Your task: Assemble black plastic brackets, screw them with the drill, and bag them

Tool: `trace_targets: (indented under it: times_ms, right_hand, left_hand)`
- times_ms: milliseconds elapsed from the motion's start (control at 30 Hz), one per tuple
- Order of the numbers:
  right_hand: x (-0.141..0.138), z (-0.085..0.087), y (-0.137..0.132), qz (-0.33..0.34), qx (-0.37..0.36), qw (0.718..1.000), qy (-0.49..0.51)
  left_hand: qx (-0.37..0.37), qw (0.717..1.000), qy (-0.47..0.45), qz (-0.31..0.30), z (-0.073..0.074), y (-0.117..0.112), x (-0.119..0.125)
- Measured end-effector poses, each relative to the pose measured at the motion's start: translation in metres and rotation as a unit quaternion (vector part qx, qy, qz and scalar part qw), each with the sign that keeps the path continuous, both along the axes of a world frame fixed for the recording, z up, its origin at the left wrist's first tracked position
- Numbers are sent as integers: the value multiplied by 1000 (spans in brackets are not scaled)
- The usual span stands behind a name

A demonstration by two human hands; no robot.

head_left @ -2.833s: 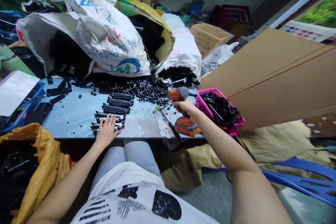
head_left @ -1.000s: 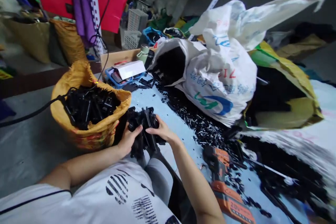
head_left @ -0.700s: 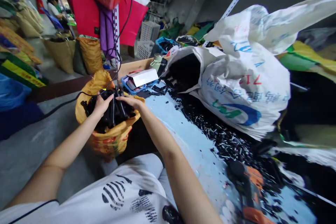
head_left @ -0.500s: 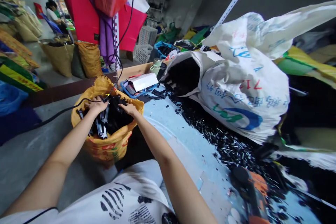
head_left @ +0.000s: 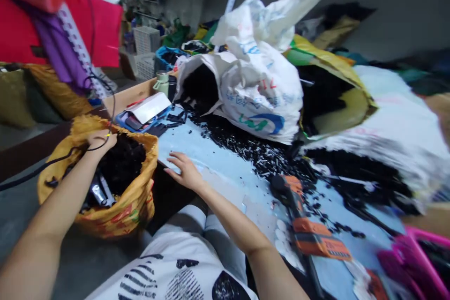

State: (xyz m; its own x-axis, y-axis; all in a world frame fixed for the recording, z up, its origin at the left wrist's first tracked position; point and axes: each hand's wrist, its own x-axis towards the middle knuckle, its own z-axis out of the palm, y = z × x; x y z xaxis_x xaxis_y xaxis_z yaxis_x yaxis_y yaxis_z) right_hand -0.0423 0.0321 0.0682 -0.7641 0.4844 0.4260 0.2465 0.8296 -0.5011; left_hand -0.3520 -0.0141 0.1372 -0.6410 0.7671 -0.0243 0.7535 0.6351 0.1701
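Observation:
My left hand [head_left: 101,142] is inside the upper part of an orange woven sack [head_left: 119,218], near its far rim and beside a thin black cable. Its fingers are blurred and partly hidden, so their grip is unclear. Dark pieces [head_left: 125,163] fill the sack, along with shiny black parts [head_left: 101,191] below my left forearm. To the right of the sack, my right hand [head_left: 187,171] is over the near edge of the light blue tabletop [head_left: 218,161]. Its fingers are spread and it holds nothing.
A large white sack [head_left: 262,98] lies behind many small black pieces [head_left: 246,150]. An orange-and-black power tool [head_left: 316,239] rests at the right, near a pink basket [head_left: 404,253]. A blue tray [head_left: 123,119] and a green cup [head_left: 161,83] stand at the table's left end.
The view has swung right. My right hand has come out of the orange sack and moved over the table edge, with fingers spread. My left hand remains at the sack.

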Motion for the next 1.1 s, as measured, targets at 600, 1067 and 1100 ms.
trace_targets:
  times_ms: [600, 1067, 1100]
  right_hand:
    - [376, -14, 17, -673, -193, 663, -264]
    - [529, 11, -33, -704, -306, 637, 71]
    - [531, 9, -35, -703, -306, 637, 76]
  left_hand:
    - [-9, 854, -10, -520, -51, 3, 310]
    - [-95, 824, 10, -559, -79, 16, 320]
    - [-96, 818, 9, -566, -79, 18, 326]
